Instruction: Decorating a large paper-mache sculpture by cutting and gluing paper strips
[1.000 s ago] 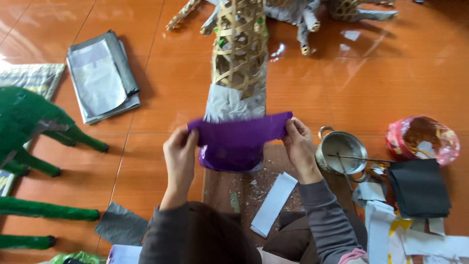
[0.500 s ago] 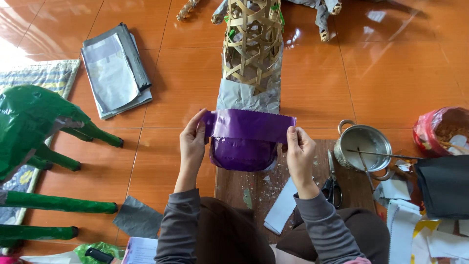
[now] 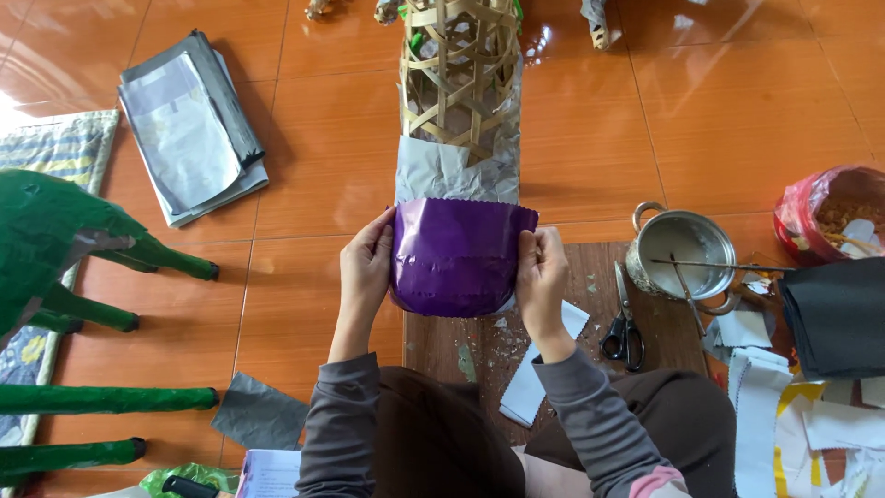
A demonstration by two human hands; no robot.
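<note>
Orange tiled floor [image 3: 304,194] carries all items. At the left edge, a green papered figure [image 3: 55,240] with several legs is cut off by the frame. Up the centre lies a woven bamboo frame [image 3: 461,69], a long tube whose axis runs away from the person toward the top edge, where its far end is cut off. Grey paper [image 3: 452,171] covers its near section.

The purple paper sheet [image 3: 456,254] is wrapped across the near end of that tube, over a brown wooden board [image 3: 572,341]; its long edge lies crosswise to the tube's axis. What is beneath the purple is hidden.

Left hand [image 3: 366,267] presses flat on the sheet's left side, fingers together. Right hand [image 3: 542,281] grips the right side, fingers curled onto the paper's edge.

A stack of grey sheets [image 3: 189,124] lies upper left. A black sheet pile [image 3: 834,318] sits at right, partly cut off. A metal pot [image 3: 684,251] with a stick across it stands right of the board. A red bag [image 3: 834,212] lies beyond it, contents unclear. Scissors [image 3: 623,323] rest on the board.
</note>
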